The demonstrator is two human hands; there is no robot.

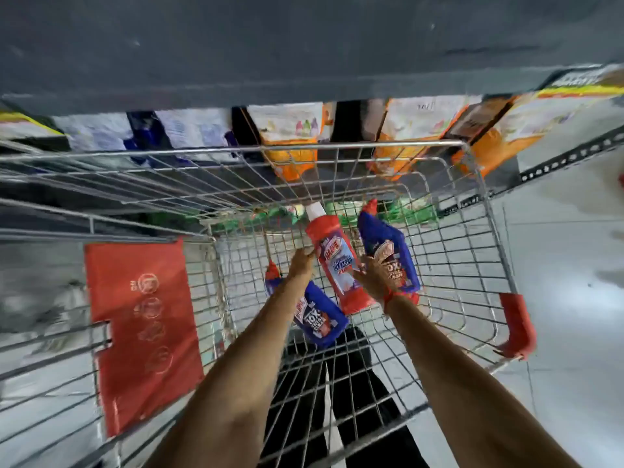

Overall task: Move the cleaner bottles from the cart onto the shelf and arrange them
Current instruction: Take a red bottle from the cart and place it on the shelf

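Three cleaner bottles lie on the floor of a wire cart (337, 145). A red bottle (334, 261) with a white cap lies in the middle. My left hand (300, 263) is curled against its left edge. To its right lies a blue bottle (385, 241) with a red cap; my right hand (374, 276) closes over its lower half, fingers near the red one. A second blue bottle (319, 319) lies under my left wrist, partly hidden. The dark shelf (304, 45) spans the top of the view.
Orange-and-white cartons (290, 130) and blue-and-white packs (189, 130) stand below the shelf, beyond the cart. A red plastic flap (141, 325) hangs on the cart's left side and a red corner guard (518, 327) on its right. Pale floor tiles lie to the right.
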